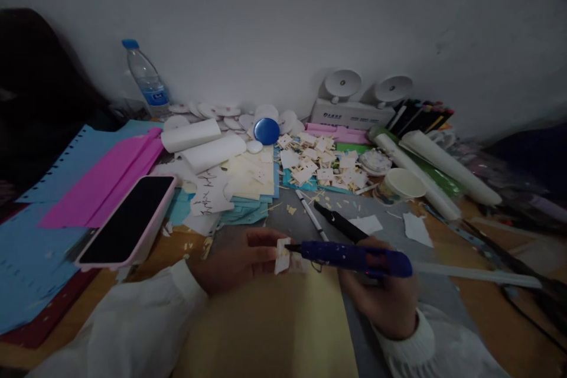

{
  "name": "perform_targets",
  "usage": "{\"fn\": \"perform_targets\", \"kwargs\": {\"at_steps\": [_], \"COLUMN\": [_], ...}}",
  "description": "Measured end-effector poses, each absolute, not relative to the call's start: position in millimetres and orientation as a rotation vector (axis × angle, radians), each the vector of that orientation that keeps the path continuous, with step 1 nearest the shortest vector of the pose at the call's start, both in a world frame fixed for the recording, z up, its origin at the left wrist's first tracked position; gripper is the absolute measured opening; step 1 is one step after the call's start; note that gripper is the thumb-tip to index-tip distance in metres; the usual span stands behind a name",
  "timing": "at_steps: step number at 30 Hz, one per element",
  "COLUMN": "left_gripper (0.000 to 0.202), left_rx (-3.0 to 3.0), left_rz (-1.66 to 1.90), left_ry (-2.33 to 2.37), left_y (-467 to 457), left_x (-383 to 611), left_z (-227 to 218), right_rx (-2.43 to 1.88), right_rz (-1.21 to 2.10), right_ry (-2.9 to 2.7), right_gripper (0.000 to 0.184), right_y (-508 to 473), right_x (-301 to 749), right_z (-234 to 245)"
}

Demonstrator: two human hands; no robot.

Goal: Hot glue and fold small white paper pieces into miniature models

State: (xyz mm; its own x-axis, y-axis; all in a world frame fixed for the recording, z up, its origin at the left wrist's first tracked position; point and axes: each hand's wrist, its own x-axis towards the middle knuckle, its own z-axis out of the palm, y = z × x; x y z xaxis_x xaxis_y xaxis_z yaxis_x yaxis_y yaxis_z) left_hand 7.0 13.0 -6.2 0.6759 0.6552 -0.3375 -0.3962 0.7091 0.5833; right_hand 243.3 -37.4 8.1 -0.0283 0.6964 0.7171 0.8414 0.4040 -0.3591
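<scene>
My right hand (385, 295) is wrapped round a dark blue hot glue gun (341, 254), which lies nearly level with its nozzle to the left. A long translucent glue stick (478, 274) sticks out of its back end. Between the fingers of my left hand (248, 260) is a small white paper piece (282, 256). The nozzle tip is at this piece; whether they touch I cannot tell. Under both hands lies a yellowish sheet (283, 319) on a grey mat (443, 307).
Behind my hands are a pile of small paper-and-stick pieces (325, 159), a white pen (312, 215), a black-handled tool (339, 221) and a paper cup (401, 184). At left are a phone (128, 221), coloured paper (101, 180) and a water bottle (148, 80). White rolls (212, 153) lie behind.
</scene>
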Motion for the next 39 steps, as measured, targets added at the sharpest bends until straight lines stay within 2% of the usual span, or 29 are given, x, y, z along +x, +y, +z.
{"fn": "perform_targets", "kwargs": {"at_steps": [14,26,39], "left_gripper": [0.024,0.023,0.025], "left_rx": [0.523,0.500,0.502], "left_rz": [0.675,0.675,0.700], "left_ry": [0.546,0.518,0.473], "left_y": [14.1,13.5,13.1], "left_x": [7.7,7.9,9.1], "left_z": [-2.8,-4.1,-3.2], "right_rx": [-1.289,-1.369,-1.383], "right_rz": [-0.211,-0.259,-0.246], "right_ry": [-1.875,-1.814,-1.784], "right_gripper": [0.010,0.018,0.016], "right_y": [-36.4,-36.5,-36.1], "right_x": [242.2,242.0,240.1], "right_z": [11.0,3.2,3.7]}}
